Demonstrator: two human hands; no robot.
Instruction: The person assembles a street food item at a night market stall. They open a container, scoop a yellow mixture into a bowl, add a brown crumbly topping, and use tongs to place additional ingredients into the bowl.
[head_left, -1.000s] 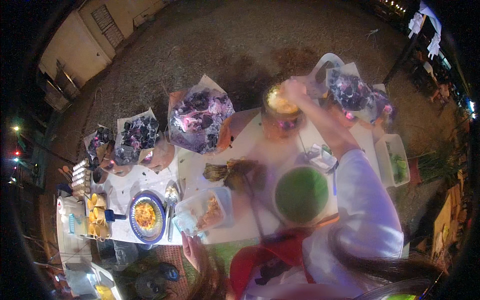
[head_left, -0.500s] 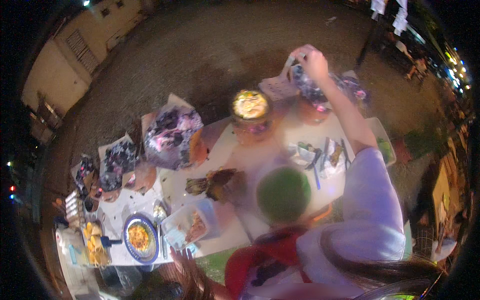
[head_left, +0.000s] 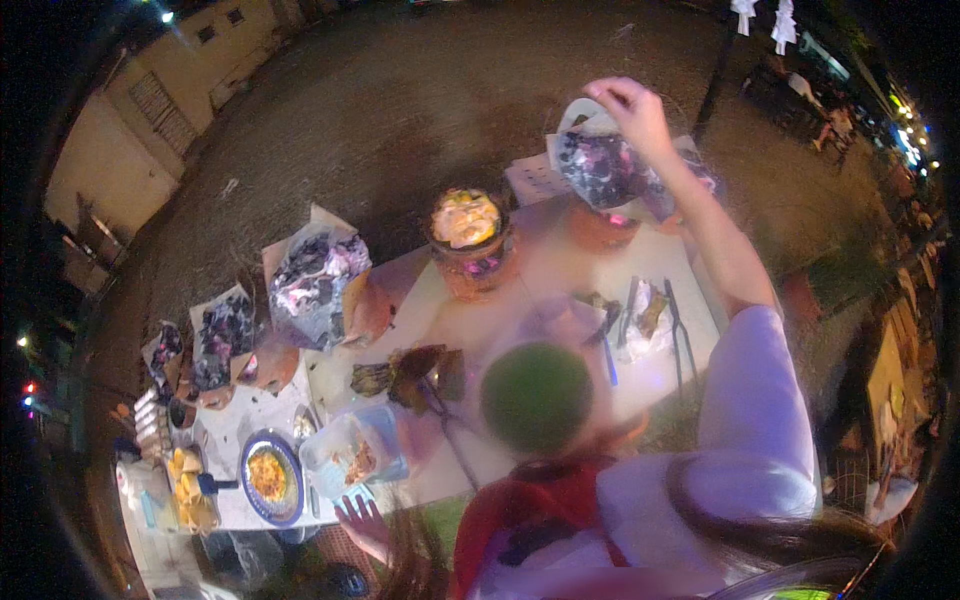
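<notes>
My right arm stretches to the far right. There my right hand (head_left: 632, 112) has its fingers pinched beside a pale curved rim behind a charcoal-covered tray (head_left: 598, 168); what they grip is hard to make out. This tray sits over an orange clay stove (head_left: 603, 232). Near the front edge, my left hand (head_left: 365, 528) has its fingers spread and holds nothing. It is close to a clear plastic container (head_left: 400, 440) with shredded food (head_left: 355, 465) inside. A blurred round green disc (head_left: 537, 398) lies in front of my red apron (head_left: 500, 510).
Mid-table, a clay stove (head_left: 470, 270) bears a yellow-topped round cake (head_left: 466, 218). More charcoal trays (head_left: 318, 280) stand to the left. Tongs (head_left: 680, 330) and crumpled foil (head_left: 645, 345) lie right. A blue-rimmed plate (head_left: 245, 480), yellow pieces (head_left: 187, 475) and egg trays (head_left: 150, 425) are front left.
The whole scene has shifted slightly left. My right hand stays at the far tray, where more of the pale curved rim shows. My left hand's fingers are now more clearly spread.
</notes>
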